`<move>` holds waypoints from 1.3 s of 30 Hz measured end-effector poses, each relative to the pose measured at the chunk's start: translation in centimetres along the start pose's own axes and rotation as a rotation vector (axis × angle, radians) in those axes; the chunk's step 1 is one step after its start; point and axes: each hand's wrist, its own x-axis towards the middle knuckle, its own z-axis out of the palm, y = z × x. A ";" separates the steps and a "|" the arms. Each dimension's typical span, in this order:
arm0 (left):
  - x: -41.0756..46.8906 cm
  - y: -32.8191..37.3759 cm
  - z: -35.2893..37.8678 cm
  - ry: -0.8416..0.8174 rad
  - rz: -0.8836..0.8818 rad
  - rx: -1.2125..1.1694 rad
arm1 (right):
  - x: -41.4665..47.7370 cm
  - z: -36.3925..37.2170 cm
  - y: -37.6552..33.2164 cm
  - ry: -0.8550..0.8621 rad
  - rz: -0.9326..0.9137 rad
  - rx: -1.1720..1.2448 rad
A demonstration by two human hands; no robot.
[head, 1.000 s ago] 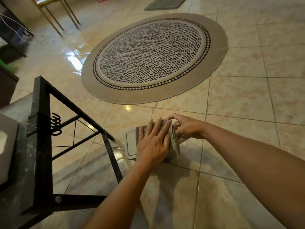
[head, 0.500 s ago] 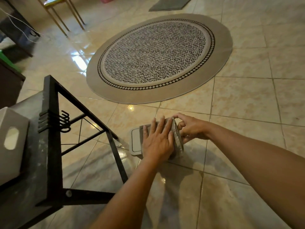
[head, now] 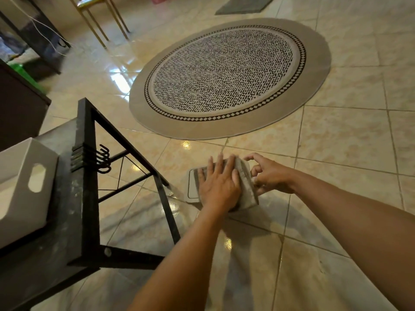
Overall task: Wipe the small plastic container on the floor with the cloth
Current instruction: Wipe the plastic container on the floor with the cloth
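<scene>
A small pale plastic container [head: 192, 185] with a flat lid lies on the tiled floor below the round rug. A folded grey cloth [head: 246, 182] covers its right part. My left hand [head: 219, 184] lies flat on the cloth, fingers spread, pressing it down on the container. My right hand [head: 268, 175] is at the cloth's right edge, fingers curled and touching it; the index finger is lifted. Most of the container is hidden under the cloth and my left hand.
A black metal-framed table [head: 85, 198] with hooks stands at the left, with a white box [head: 24, 182] on it. A round patterned rug [head: 229, 77] lies beyond. Chair legs [head: 101, 21], dark furniture [head: 20, 104] and a grey mat [head: 243, 5] are farther back.
My left hand with the cloth has slid slightly across the container's top. My right hand's fingers have loosened at the cloth's right edge, the index finger lifting. The view has shifted a little.
</scene>
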 end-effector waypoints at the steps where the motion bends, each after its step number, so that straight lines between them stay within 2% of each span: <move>1: 0.6 -1.3 -0.5 0.006 -0.066 0.008 | 0.0 0.1 0.0 0.007 0.002 0.010; 3: 0.7 -3.8 -0.9 0.023 -0.227 0.005 | 0.0 0.1 -0.1 0.011 0.003 0.009; 5: -0.8 -4.2 -0.9 0.030 -0.303 -0.019 | 0.1 0.0 -0.3 0.007 -0.002 0.006; 10: -2.8 1.2 1.5 0.048 -0.051 0.010 | 0.3 0.1 -0.1 0.014 -0.007 -0.005; 15: -0.3 -1.1 0.9 0.147 -0.091 0.013 | -0.2 0.6 0.0 0.045 0.026 0.048; 18: -0.7 -2.5 0.5 0.125 0.093 0.031 | 0.4 -0.7 -0.3 0.142 0.022 -0.186; 21: -0.9 -3.2 0.4 0.103 0.216 0.054 | 1.4 -1.2 -0.8 0.230 -0.068 -0.414; 24: -0.8 -3.7 0.6 0.095 0.248 0.061 | 1.9 -0.8 -0.9 0.159 -0.096 -0.464; 28: -0.7 -4.1 0.7 0.090 0.254 0.087 | 1.7 -1.2 -0.8 0.164 -0.124 -0.519; 34: -0.5 -5.3 0.0 0.092 0.325 0.071 | 0.7 -1.6 -1.0 -0.024 -0.068 -0.374; 39: -0.4 -5.3 0.0 0.075 0.322 0.107 | 1.4 -0.1 -1.2 -0.072 -0.066 -0.274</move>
